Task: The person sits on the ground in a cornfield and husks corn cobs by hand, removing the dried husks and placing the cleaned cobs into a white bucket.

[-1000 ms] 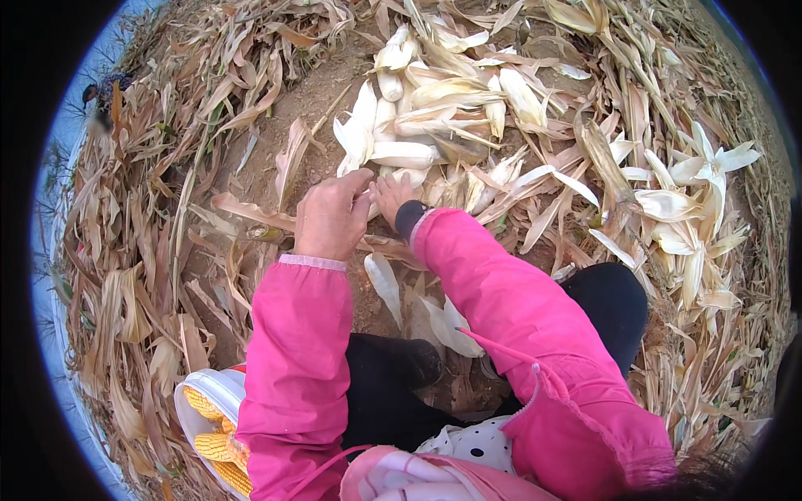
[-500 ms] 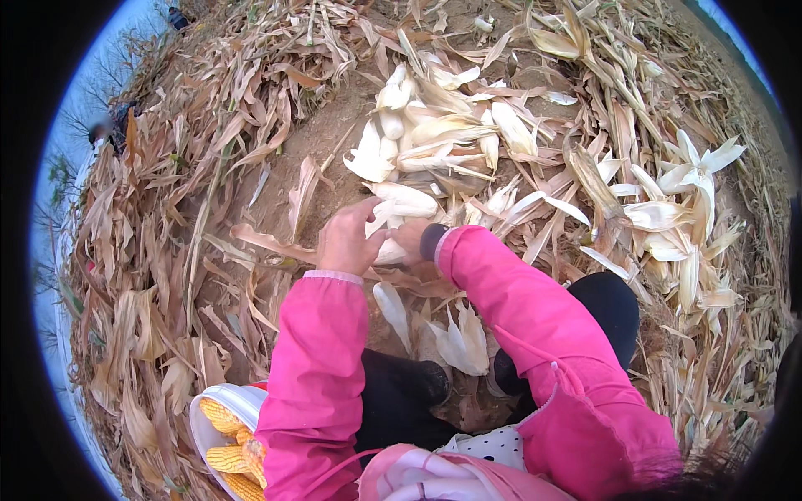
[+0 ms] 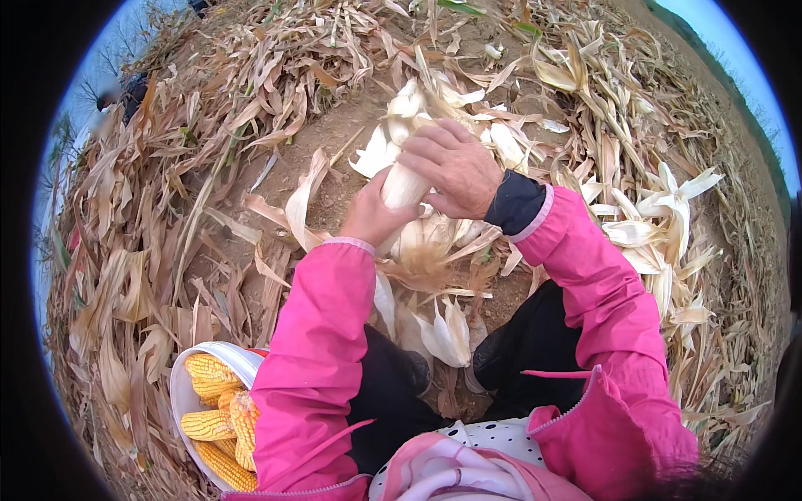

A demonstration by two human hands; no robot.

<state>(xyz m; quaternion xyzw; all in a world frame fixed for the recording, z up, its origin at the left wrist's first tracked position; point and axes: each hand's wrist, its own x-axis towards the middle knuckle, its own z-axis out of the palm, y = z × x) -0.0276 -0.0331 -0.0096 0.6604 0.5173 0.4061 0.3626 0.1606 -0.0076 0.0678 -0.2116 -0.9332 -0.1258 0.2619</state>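
Corn ear (image 3: 403,188), husk still on, gripped in both hands above the husk pile (image 3: 434,250).
Since a second ago: lifted clear; left hand (image 3: 373,219) clasps base, right hand (image 3: 451,167) wraps top, ready to strip.

A pale, husk-wrapped corn cob (image 3: 403,188) stands nearly upright between the two hands, above a heap of stripped white husks (image 3: 434,250) on the dirt

I grip a husked corn ear (image 3: 403,188) with my left hand (image 3: 372,219) below and my right hand (image 3: 451,167) on top; yellow cobs (image 3: 219,417) fill a white bag (image 3: 185,380) by my left elbow.
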